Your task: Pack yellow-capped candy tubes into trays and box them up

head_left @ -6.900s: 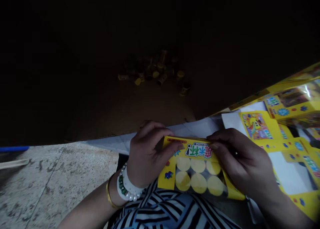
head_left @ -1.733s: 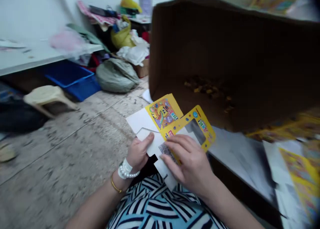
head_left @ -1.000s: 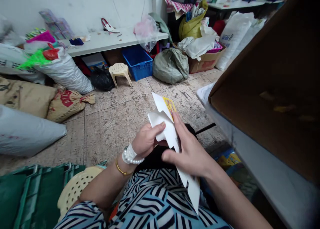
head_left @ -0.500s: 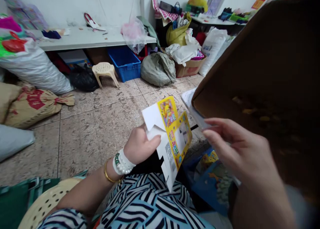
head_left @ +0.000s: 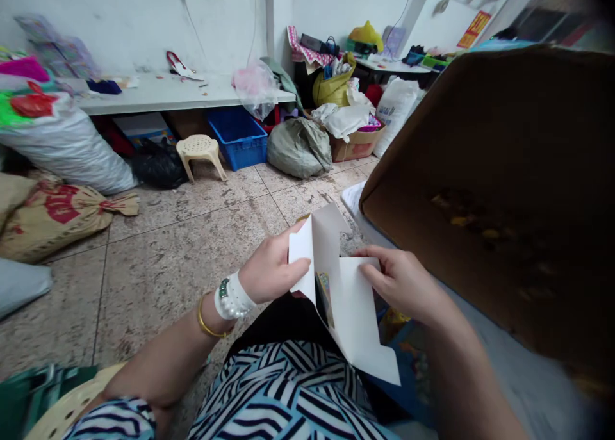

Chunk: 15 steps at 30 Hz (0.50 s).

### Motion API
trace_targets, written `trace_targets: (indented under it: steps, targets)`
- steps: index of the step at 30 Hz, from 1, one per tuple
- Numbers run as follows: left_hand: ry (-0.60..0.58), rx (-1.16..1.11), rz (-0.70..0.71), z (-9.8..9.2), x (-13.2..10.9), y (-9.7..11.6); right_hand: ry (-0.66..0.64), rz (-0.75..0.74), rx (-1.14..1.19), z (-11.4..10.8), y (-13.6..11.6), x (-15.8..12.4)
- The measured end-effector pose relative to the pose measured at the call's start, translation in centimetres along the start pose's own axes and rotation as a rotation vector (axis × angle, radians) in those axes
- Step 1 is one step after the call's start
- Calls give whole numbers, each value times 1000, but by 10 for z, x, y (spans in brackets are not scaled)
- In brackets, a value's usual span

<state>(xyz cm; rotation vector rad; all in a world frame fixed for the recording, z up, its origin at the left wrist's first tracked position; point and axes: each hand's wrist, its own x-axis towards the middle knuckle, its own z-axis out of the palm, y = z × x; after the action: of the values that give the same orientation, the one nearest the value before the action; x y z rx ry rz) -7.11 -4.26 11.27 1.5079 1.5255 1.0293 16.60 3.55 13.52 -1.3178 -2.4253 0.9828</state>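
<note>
A die-cut card box blank (head_left: 353, 312) stands folded in front of me, its white unprinted side mostly facing me. A strip of yellow printed face (head_left: 324, 296) shows in the fold. My left hand (head_left: 273, 267) grips the blank's left panel, with the fingers over the white card. My right hand (head_left: 401, 280) pinches the right flap at its upper edge. Below the blank lies my striped blouse (head_left: 288, 389).
A large brown cardboard box (head_left: 485, 196) tilts open at the right, with small yellow pieces inside, above a white table edge (head_left: 500, 312). Printed sheets (head_left: 408, 357) lie below. Sacks, a blue crate (head_left: 237, 142) and a stool (head_left: 199, 152) stand on the tiled floor.
The blank has turned, so its white side now faces me instead of the yellow print. My right hand has come in from the right and taken its flap.
</note>
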Motion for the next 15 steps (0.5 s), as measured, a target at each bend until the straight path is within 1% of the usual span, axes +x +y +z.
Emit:
trace_targets:
  steps: [1, 2, 3, 4, 5, 6, 7, 8, 9, 10, 11, 12, 13, 14, 15]
  targets:
    - [16, 66, -11, -1, -2, -3, 20, 32, -27, -3, 3, -2]
    - [48, 131, -24, -2, -3, -5, 36, 59, -7, -6, 6, -3]
    - [98, 195, -27, -2, -5, -7, 56, 88, 48, -8, 7, -5]
    - [161, 267, 4, -2, -5, -8, 82, 121, 114, -10, 7, -6]
    - [230, 354, 75, -1, -5, -9, 108, 152, 176, -11, 7, -7]
    - [287, 458, 189, 0, -5, -8, 133, 173, 226, -10, 5, -7]
    - [303, 574, 334, 1, -6, -7, 153, 175, 257, -9, 2, -6]
    - [266, 686, 504, 3, -6, -4, 170, 156, 266, -7, -2, -5]
    - [194, 784, 669, 5, -7, -2, 191, 119, 254, -4, -6, -3]
    - [54, 858, 803, 8, -8, -1, 215, 72, 227, 0, -10, -1]
    - [-63, 885, 944, 11, -10, -1, 240, 25, 194, 4, -14, 2]
    - [-93, 901, 1000, 14, -11, -4, 262, -15, 162, 8, -17, 5]
    - [-131, 930, 1011, 18, -12, -9, 280, -45, 139, 11, -20, 7]
    - [-175, 970, 956, 21, -11, -15, 291, -68, 132, 13, -21, 9]
    - [-188, 955, 892, 25, -8, -23, 293, -87, 141, 15, -22, 11]
